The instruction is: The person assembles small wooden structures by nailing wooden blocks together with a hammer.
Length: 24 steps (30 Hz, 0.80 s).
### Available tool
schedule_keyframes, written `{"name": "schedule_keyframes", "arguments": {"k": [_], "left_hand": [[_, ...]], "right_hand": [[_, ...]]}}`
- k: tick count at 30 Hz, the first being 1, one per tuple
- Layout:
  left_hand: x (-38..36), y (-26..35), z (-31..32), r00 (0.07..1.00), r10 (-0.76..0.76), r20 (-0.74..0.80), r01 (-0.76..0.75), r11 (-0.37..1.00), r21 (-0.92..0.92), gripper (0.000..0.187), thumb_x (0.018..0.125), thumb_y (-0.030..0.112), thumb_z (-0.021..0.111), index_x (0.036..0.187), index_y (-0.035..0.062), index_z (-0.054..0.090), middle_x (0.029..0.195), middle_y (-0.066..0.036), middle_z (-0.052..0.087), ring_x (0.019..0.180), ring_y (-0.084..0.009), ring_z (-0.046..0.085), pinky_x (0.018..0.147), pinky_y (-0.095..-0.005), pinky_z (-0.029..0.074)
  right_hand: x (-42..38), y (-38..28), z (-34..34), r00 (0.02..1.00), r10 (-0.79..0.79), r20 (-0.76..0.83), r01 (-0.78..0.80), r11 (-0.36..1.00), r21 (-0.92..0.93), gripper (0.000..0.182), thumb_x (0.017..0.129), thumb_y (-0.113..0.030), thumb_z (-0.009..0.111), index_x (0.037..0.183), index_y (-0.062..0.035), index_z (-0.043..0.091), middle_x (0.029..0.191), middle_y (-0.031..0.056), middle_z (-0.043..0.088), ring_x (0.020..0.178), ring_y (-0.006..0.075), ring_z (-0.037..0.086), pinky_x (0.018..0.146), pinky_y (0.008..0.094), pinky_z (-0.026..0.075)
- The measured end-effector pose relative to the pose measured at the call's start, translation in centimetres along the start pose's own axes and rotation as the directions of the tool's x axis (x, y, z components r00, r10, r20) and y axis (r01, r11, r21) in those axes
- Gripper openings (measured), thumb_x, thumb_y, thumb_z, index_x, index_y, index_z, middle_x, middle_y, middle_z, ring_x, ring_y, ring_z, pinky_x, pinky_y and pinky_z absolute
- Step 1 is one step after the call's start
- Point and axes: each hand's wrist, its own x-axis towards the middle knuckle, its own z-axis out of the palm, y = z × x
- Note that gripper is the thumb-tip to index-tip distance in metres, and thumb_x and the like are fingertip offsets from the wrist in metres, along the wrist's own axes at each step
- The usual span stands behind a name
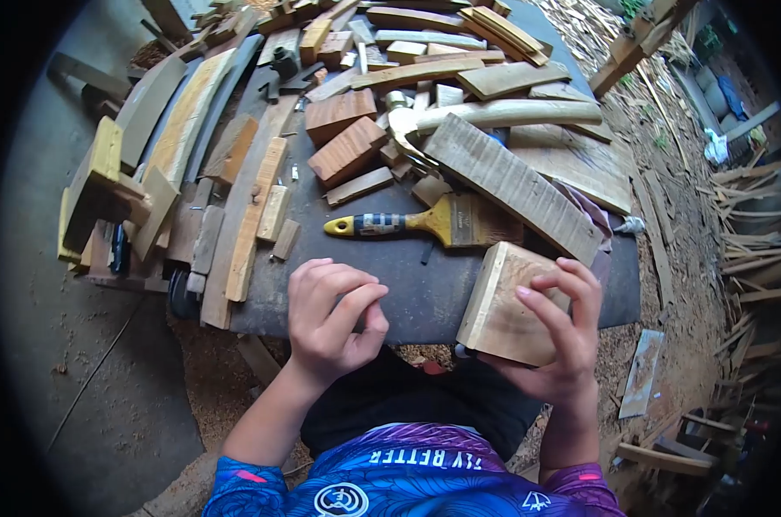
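A square wooden block (515,306) with a pale edge is at the front right of the table. My right hand (571,332) grips it from the right, fingers over its top face and thumb low at the near side. To the left, my left hand (334,314) hovers near the table's front edge, its fingers curled toward the thumb. Whether anything small is inside that hand is hidden. Just beyond both hands lies a paintbrush (451,220) with a yellow and black handle. A claw hammer (494,115) with a pale wooden handle lies farther back, partly under a rough grey plank (511,185).
The dark table (407,297) carries many wood offcuts. Two reddish blocks (347,151) sit left of the hammer. Long strips (257,215) line the left side, beside a clamped-looking wooden frame (106,198). Wood scraps (752,250) are heaped on the ground at right.
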Motion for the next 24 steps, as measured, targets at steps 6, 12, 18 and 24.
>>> {"name": "schedule_keyframes", "arguments": {"k": [6,12,18,24], "left_hand": [[0.1,-0.4,0.2,0.987,-0.094,0.130,0.100,0.994,-0.037,0.029,0.074,0.006,0.070,0.103,0.0019,0.070,0.098,-0.013,0.066,0.091,-0.0329,0.063,0.085,-0.0444,0.050],[0.7,-0.4,-0.3,0.892,-0.166,0.419,0.174,0.985,0.021,0.042,0.082,0.018,0.066,0.118,-0.0036,0.064,0.110,-0.020,0.061,0.103,-0.0354,0.060,0.093,-0.0437,0.049],[1.0,-0.3,-0.7,0.814,-0.252,0.524,0.218,0.968,0.128,0.048,0.081,0.030,0.071,0.116,-0.0023,0.066,0.110,-0.019,0.057,0.102,-0.0339,0.057,0.092,-0.0448,0.047],[0.5,-0.5,-0.9,0.799,-0.254,0.545,0.240,0.966,0.098,0.053,0.092,0.034,0.064,0.126,-0.0064,0.060,0.121,-0.022,0.053,0.116,-0.0338,0.055,0.105,-0.0432,0.043]], "right_hand": [[6.6,7.1,-3.9,0.930,-0.202,-0.307,0.150,0.971,-0.185,0.060,0.079,-0.023,0.088,0.129,-0.0051,0.058,0.123,0.0126,0.063,0.121,0.0296,0.061,0.106,0.0464,0.051],[12.3,11.5,-2.6,0.995,-0.047,-0.090,-0.004,0.866,-0.501,0.050,0.072,-0.034,0.093,0.099,-0.0107,0.058,0.099,0.0053,0.057,0.100,0.0233,0.056,0.092,0.0386,0.047],[13.0,14.3,-1.8,0.996,-0.081,0.034,0.087,0.973,-0.213,0.047,0.078,-0.033,0.089,0.104,-0.0070,0.059,0.104,0.0069,0.060,0.104,0.0229,0.056,0.098,0.0401,0.043],[5.8,16.5,-5.2,0.992,-0.112,-0.062,0.110,0.993,-0.046,0.044,0.089,-0.025,0.081,0.110,0.0063,0.059,0.095,0.0119,0.064,0.081,0.0165,0.057,0.072,0.0298,0.043]]}}
